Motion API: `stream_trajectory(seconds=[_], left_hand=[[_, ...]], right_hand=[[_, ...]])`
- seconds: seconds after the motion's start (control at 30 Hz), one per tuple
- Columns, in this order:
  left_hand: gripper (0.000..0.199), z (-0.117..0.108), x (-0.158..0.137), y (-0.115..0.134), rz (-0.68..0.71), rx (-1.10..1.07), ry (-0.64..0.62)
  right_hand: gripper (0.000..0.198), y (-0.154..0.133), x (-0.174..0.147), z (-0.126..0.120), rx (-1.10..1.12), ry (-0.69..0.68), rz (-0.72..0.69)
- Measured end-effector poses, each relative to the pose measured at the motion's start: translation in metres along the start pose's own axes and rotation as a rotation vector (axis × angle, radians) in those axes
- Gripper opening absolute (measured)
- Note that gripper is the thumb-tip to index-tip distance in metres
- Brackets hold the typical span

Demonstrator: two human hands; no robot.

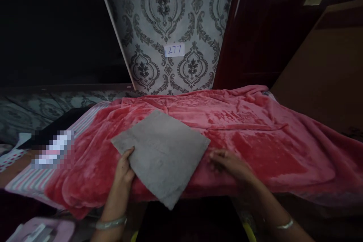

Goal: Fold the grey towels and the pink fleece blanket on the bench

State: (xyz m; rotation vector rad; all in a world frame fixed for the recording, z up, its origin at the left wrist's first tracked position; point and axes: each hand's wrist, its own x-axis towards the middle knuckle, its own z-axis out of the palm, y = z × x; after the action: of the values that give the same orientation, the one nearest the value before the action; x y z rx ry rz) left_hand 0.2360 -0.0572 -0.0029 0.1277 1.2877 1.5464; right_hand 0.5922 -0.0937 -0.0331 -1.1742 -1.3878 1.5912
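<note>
A flat grey square sheet (pixel 161 151), with a faint mark on its surface, is held tilted above the red blanket, one corner pointing down towards me. I cannot tell if it is folded cloth or board. My left hand (pixel 126 166) grips its left edge, thumb on top and the other fingers hidden beneath. Just off its right corner is my right hand (pixel 227 162), slightly blurred, with fingers loosely bent and nothing visible in them. That hand appears apart from the sheet, over the front of the blanket (pixel 263 151).
A striped cloth (pixel 36 177) shows under the blanket at left. Behind stand a patterned wall (pixel 195 22) with a paper label (pixel 174 50), a large black screen (pixel 56 26) and a dark red door (pixel 255 26). A pink container (pixel 64 228) sits low at left.
</note>
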Motion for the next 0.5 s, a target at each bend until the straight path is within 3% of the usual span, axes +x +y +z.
stream_trajectory(seconds=[0.1, 0.2, 0.37, 0.5], left_hand=[[0.032, -0.013, 0.003, -0.008, -0.016, -0.029, -0.025], [0.036, -0.015, 0.006, -0.011, -0.018, -0.037, -0.046], [0.032, -0.014, 0.004, -0.009, -0.044, -0.053, -0.071], [0.030, -0.013, 0.001, -0.010, -0.021, -0.031, -0.085]], right_hand=[[0.035, -0.009, 0.037, -0.020, -0.081, 0.244, -0.228], [0.025, -0.021, 0.095, -0.021, -0.209, 0.318, -0.319], [0.012, -0.033, 0.169, 0.002, -0.373, 0.154, -0.205], [0.018, -0.039, 0.182, 0.014, -0.303, -0.012, -0.117]])
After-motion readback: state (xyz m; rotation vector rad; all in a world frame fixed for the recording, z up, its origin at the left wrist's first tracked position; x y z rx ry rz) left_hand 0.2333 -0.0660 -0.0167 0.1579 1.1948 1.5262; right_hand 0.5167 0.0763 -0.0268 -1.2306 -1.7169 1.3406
